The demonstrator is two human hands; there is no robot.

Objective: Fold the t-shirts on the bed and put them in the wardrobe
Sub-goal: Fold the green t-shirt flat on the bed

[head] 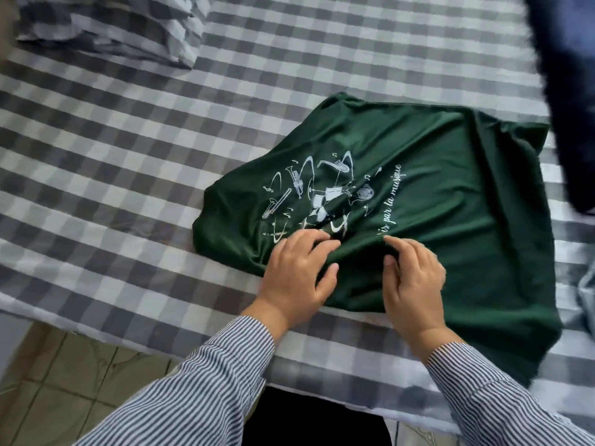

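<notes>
- Head view: the green t-shirt (402, 201) lies partly folded on the checked bedsheet (128, 156), right of centre and close to the near edge of the bed, its white music print and script line facing up.
- The left hand (297, 272) rests on the shirt's near-left part with fingers curled, bunching a ridge of cloth under the print — it appears to pinch the fabric, though the exact hold is partly hidden.
- The right hand (413, 278) sits just beside it, thumb and forefinger nipping the same ridge of cloth.
- The step in hand looks like gathering a fold line across the middle. To do it well, both pinches should sit level on one straight line, and the cloth should be lifted evenly so the far half does not drag or wrinkle.
- Creases radiate from the pinch — smoothing them before laying the fold over would likely give a flatter result.
- A striped pillow (109, 27) lies at the far left; a dark navy garment (566, 91) hangs in at the far right.
</notes>
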